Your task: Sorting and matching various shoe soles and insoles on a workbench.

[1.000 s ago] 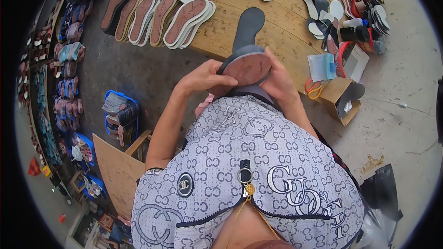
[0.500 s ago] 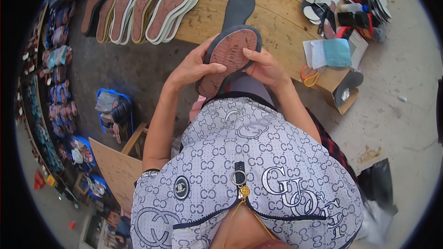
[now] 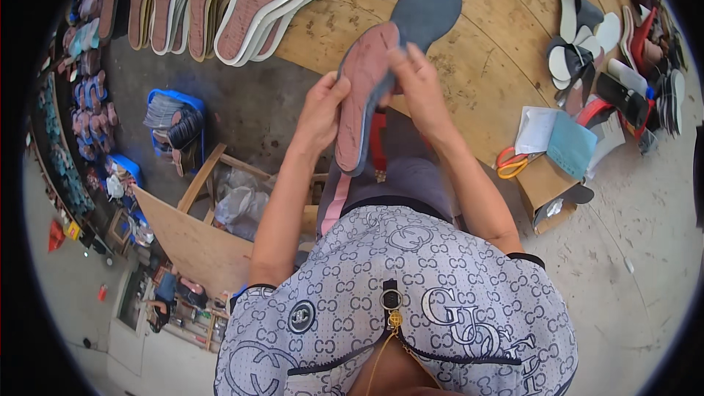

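At the far left, pairs of sandals point(image 3: 86, 95) line the floor, and nearer in a blue crate point(image 3: 174, 126) holds dark pieces. Along the upper left of the round wooden counter point(image 3: 484, 66) lies a row of soles point(image 3: 220, 0), reddish with white rims, overlapping one another.

The left hand point(image 3: 320, 114) grips the left edge of a reddish insole point(image 3: 363, 95), its fingers clenched on it with the thumb on top. The insole is held upright above the lap, just over the counter's near rim, with its toe end pointing up. Behind its top, a dark grey sole point(image 3: 425, 4) lies flat on the counter. The right hand point(image 3: 418, 84) clasps the insole's right edge near the top, fingers grasping it.

To the right, orange-handled scissors point(image 3: 512, 163) rest on a cardboard box point(image 3: 546, 191) beside papers point(image 3: 557, 139). More soles and shoe parts point(image 3: 623, 66) crowd the far right edge.
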A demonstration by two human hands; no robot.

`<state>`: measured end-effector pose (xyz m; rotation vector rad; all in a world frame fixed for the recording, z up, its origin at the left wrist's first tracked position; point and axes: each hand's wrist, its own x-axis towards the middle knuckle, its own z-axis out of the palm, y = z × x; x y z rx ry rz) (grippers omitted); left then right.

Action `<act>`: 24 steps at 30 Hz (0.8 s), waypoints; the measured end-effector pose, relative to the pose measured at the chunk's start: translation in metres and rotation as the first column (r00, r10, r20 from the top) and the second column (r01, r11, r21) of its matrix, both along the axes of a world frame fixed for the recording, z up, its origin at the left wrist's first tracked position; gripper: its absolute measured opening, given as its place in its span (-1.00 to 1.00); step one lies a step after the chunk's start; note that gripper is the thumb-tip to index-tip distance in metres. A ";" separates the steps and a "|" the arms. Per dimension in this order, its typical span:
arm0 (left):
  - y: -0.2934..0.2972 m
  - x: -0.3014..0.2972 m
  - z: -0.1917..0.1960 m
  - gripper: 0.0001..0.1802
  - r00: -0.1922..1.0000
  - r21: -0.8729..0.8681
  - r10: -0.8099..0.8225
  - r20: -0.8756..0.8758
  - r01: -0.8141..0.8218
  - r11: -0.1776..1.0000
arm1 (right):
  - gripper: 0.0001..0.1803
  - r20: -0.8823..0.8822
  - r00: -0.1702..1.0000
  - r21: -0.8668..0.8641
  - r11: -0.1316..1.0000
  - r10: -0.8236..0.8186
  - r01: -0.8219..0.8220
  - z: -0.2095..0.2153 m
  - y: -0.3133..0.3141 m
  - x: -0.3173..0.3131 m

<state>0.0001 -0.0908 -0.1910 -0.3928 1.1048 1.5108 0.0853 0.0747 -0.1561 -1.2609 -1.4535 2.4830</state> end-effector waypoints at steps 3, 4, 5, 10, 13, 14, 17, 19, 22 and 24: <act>0.016 0.011 0.003 -0.66 0.760 0.170 0.178 0.626 -0.355 0.919 | -0.56 -0.221 0.943 0.248 0.921 -0.247 0.300 -0.008 0.005 -0.016; 0.020 0.018 0.004 -0.66 0.601 0.244 0.121 0.790 -0.490 0.837 | -0.57 -0.249 0.964 0.554 0.804 -0.090 0.218 -0.011 0.007 -0.023; 0.023 0.027 0.007 -0.63 0.509 0.221 0.117 0.853 -0.555 0.802 | -0.57 -0.223 0.972 0.798 0.586 0.070 0.141 -0.014 0.009 -0.030; 0.033 0.041 0.032 -0.68 0.484 0.247 0.052 0.873 -0.533 0.809 | -0.66 0.192 0.881 0.972 -0.208 0.432 -0.109 -0.047 0.029 -0.068; 0.028 0.039 0.036 -0.71 0.618 0.375 -0.010 0.786 -0.464 0.802 | -0.72 0.153 0.988 0.977 -0.148 -0.013 -0.153 -0.084 0.081 -0.073; 0.028 0.033 0.037 -0.71 0.614 0.353 0.020 0.789 -0.480 0.803 | -0.73 0.061 0.997 0.992 -0.105 -0.053 -0.066 -0.088 0.087 -0.059; 0.033 0.003 0.042 -0.69 0.651 0.215 0.164 0.741 -0.461 0.861 | -0.73 0.068 0.990 0.991 0.102 0.124 -0.081 -0.074 0.065 -0.002; 0.027 -0.025 0.013 -0.60 0.992 0.052 -0.004 0.124 -0.002 0.999 | -0.71 0.132 0.950 0.972 0.151 0.285 -0.180 -0.076 0.031 0.034; 0.029 -0.063 -0.020 -0.44 0.463 -0.343 -0.323 -0.825 0.044 0.938 | -0.73 0.163 0.945 0.957 0.189 0.283 -0.222 -0.087 0.013 0.067; 0.035 -0.081 -0.018 -0.49 0.159 -0.509 -0.517 -0.841 0.092 0.856 | -0.78 0.136 0.961 0.954 0.230 0.242 -0.193 -0.096 0.014 0.068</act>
